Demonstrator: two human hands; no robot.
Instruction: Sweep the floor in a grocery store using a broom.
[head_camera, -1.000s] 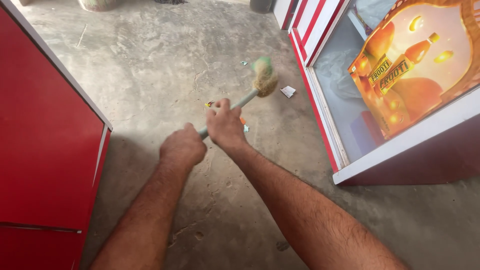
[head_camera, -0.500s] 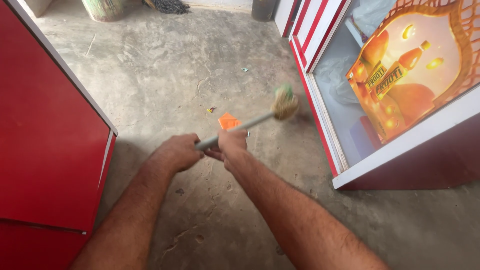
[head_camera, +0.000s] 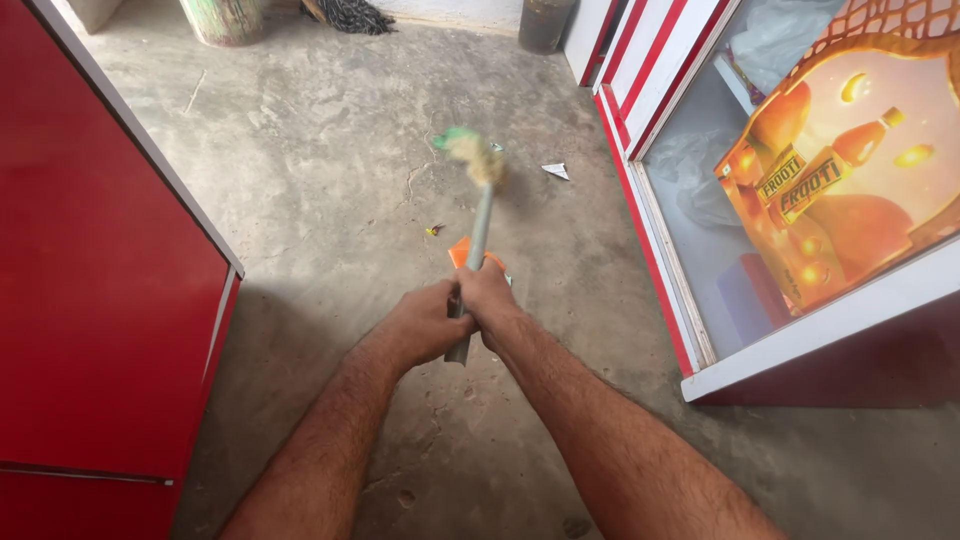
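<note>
broom (head_camera: 478, 215) gripped by left hand (head_camera: 425, 322) and right hand (head_camera: 487, 295), both closed on handle | head held above concrete floor (head_camera: 330, 160) | orange scrap (head_camera: 463, 251) under handle | red cabinet (head_camera: 90, 300) left of broom | glass-front cooler (head_camera: 800, 200) right of broom

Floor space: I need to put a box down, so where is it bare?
Bare concrete lies between the red cabinet and the broom that both hands grip. Scraps litter the floor past the orange scrap, near the white paper.
</note>
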